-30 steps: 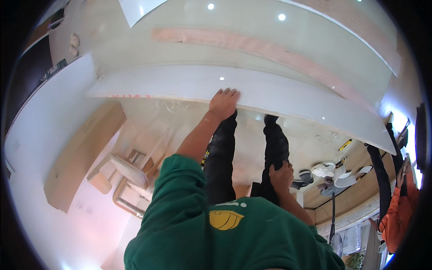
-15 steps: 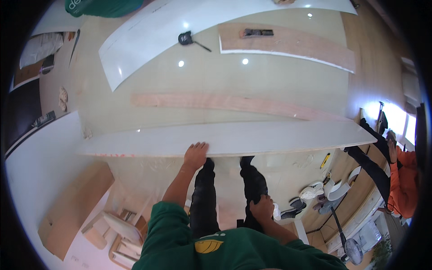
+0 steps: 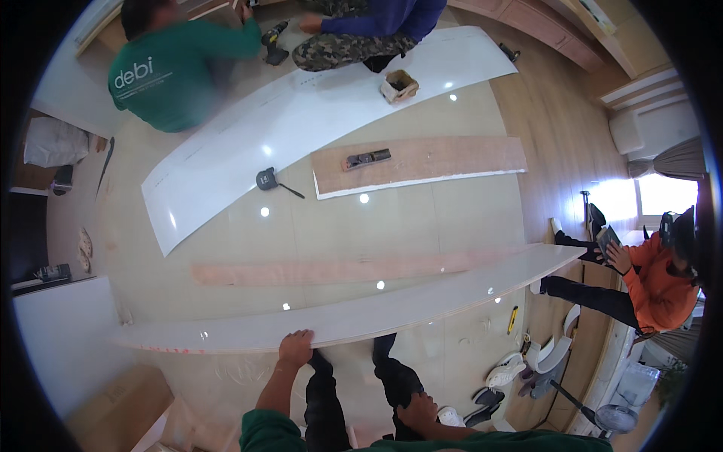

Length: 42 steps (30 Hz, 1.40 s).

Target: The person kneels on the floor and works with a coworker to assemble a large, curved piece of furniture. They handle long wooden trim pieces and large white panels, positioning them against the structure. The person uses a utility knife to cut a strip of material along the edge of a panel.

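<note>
A long white board with a pale plywood edge stretches across in front of my legs. My left hand grips its near edge, fingers over the white face; the thumb's hold underneath is hidden. My right hand rests on my right thigh, holding no object, its fingers laid over the dark trousers. Beyond the board a thin reddish wood strip lies on the floor. Farther off, a hand plane sits on a plywood piece, and a tape measure lies by a large white sheet.
At right a person in orange sits near the board's far end, holding a dark flat thing. Two people crouch at the back near a cordless drill. Shoes, a yellow cutter and a fan are at lower right; a cardboard box stands lower left.
My view has tipped up, bringing the people at the back into sight. The board's right end now angles farther away from me. My left hand stays on its edge, my right on my thigh.
</note>
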Motion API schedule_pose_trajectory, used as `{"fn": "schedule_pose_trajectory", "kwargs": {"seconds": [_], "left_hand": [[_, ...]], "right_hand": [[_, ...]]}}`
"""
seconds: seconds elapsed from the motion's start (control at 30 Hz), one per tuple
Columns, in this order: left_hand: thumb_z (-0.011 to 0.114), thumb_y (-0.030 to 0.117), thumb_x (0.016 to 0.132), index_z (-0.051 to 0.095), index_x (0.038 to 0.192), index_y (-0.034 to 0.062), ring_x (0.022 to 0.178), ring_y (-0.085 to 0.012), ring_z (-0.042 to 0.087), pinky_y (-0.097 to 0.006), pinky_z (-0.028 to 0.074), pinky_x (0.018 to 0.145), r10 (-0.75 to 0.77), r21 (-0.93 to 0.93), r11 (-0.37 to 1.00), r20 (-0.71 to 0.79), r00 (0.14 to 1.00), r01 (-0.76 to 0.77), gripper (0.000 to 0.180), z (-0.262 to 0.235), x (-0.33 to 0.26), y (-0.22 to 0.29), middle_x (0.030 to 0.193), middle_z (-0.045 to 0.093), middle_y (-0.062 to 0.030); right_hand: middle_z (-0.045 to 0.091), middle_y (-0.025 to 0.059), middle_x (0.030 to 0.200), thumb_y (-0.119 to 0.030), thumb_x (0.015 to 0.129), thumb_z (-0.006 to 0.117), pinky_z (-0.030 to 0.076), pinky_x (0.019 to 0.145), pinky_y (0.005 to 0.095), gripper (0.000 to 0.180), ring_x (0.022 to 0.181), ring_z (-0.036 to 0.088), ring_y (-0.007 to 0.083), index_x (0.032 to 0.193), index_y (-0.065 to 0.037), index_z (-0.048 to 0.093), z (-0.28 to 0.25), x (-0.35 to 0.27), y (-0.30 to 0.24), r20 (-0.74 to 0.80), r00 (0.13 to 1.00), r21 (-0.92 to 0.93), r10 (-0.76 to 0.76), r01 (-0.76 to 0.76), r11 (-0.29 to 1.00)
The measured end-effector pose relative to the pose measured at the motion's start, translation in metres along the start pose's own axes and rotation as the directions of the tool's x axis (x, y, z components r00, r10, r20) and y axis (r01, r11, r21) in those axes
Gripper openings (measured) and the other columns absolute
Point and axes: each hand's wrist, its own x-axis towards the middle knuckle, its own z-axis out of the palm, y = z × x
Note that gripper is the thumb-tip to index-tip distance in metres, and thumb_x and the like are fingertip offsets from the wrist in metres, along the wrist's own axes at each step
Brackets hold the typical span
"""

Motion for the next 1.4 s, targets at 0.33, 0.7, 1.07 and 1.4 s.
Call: {"fn": "schedule_pose_trajectory", "kwargs": {"seconds": [0.33, 0.7, 1.07, 1.4], "left_hand": [[0.067, 0.011, 0.076, 0.066, 0.100, 0.0100, 0.091, -0.0343, 0.070, -0.047, 0.056, 0.079, 0.043, -0.053, 0.997, -0.134, 0.990, -0.051, 0.024, -0.009, 0.015, -0.003, 0.099, 0.072, -0.0117], [0.073, 0.014, 0.076, 0.066, 0.096, 0.0095, 0.088, -0.0352, 0.070, -0.045, 0.056, 0.077, 0.048, -0.047, 0.997, -0.149, 0.988, -0.055, 0.021, -0.019, 0.019, 0.004, 0.094, 0.072, -0.0133], [0.075, 0.013, 0.076, 0.066, 0.101, 0.0097, 0.088, -0.0368, 0.069, -0.047, 0.057, 0.076, 0.076, -0.007, 0.997, -0.202, 0.977, -0.079, 0.026, 0.001, 0.018, -0.003, 0.096, 0.072, -0.0142], [0.069, 0.009, 0.081, 0.064, 0.113, 0.0076, 0.097, -0.0358, 0.069, -0.046, 0.057, 0.080, 0.040, 0.085, 0.996, -0.140, 0.989, -0.028, 0.032, 0.014, 0.006, 0.006, 0.111, 0.070, -0.0146]], "right_hand": [[0.061, 0.0227, 0.123, -0.046, 0.082, 0.066, 0.048, 0.098, 0.0537, 0.060, 0.119, 0.058, 0.0401, 0.120, 0.000, 0.063, -0.007, -0.002, 0.006, 0.040, 0.999, -0.010, 0.001, -0.001, 1.000], [0.061, 0.0213, 0.123, -0.045, 0.082, 0.066, 0.047, 0.098, 0.0538, 0.058, 0.119, 0.058, 0.0389, 0.118, 0.000, 0.064, 0.004, -0.003, 0.004, 0.061, 0.997, 0.033, 0.046, -0.048, 0.998], [0.061, 0.0192, 0.115, -0.040, 0.081, 0.065, 0.050, 0.093, 0.0540, 0.050, 0.114, 0.060, 0.0376, 0.115, -0.003, 0.063, 0.012, -0.004, 0.004, -0.070, 0.997, 0.029, 0.032, -0.030, 0.999], [0.061, 0.0142, 0.110, -0.036, 0.082, 0.070, 0.051, 0.089, 0.0499, 0.042, 0.109, 0.060, 0.0323, 0.110, -0.005, 0.064, 0.021, 0.001, -0.001, -0.084, 0.995, 0.021, 0.056, -0.054, 0.998]]}}
